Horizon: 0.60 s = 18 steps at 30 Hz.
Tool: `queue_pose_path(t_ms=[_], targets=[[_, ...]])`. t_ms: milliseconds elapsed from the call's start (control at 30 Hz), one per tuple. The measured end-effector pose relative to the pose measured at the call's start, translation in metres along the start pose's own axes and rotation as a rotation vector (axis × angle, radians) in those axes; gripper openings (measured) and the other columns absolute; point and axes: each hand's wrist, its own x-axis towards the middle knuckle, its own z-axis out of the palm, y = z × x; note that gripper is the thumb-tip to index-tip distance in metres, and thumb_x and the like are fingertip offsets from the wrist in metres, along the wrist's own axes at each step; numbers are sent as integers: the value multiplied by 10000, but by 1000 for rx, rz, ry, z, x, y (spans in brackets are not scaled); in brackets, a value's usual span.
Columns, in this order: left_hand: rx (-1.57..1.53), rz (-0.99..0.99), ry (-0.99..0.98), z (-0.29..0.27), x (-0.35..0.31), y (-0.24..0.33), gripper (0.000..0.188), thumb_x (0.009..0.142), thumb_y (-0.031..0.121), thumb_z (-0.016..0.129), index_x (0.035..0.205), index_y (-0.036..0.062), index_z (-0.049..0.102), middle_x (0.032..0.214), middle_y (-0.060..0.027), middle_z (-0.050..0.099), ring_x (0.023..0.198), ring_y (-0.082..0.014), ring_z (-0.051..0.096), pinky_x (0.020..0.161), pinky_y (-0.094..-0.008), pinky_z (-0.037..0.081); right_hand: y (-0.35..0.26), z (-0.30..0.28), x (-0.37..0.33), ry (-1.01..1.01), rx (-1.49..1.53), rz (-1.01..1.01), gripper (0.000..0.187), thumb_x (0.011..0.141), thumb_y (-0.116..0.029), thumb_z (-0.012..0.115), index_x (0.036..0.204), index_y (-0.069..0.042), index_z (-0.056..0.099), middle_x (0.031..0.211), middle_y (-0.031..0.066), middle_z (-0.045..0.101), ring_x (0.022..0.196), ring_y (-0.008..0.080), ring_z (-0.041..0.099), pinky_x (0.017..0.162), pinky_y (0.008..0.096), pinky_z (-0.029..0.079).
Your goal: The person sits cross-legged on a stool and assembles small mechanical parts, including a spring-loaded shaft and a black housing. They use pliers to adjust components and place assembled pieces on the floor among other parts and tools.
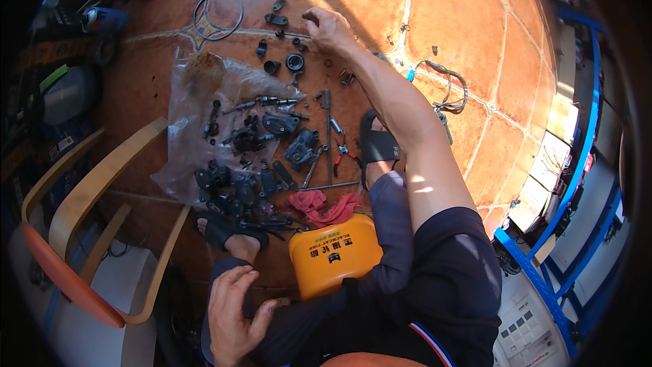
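The black bracket (276, 20) on the tiled floor (462, 34), just left of the curled right hand (331, 31) whose grip we couldn't tell, seemed to us light, stiff, perhaps greasy, best pinched edgewise; the left hand (233, 314) lay loosely spread.

Small black parts (276, 20) loose on orange floor tiles (462, 13)

The orange-brown tiled floor (451, 0) is partly sunlit. Toward its left edge a clear plastic sheet (193, 95) is spread, with a wire ring (241, 15) laid beyond it. Small dark parts (276, 20) are scattered beside the ring. Red-handled pliers (343, 151) are set right of the sheet; nearer the floor's right edge a looped cable (464, 88) is placed. A crumpled red cloth (339, 209) is seemingly rested there too, its underside being hidden.
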Motion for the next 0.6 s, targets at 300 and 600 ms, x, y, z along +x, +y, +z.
queue_pose_path(t_ms=[300,600], targets=[[-7,11,-14,0,4,5,478,790,244,771,1164,-13,622,1198,-210,617,1118,-392,601,966,-437,465,-2,24,-15,-116,-397,-191,208,853,-294,655,973,-153,749,985,78,734,1031,290,634,889,472,505],[-1,8,-16,0,2,3,477,785,239,773,1163,-10,623,1199,-211,616,1117,-393,601,968,-436,465,6,9,-13,-114,-262,-201,238,862,-191,619,1031,-52,712,976,154,717,955,350,655,882,451,523]])
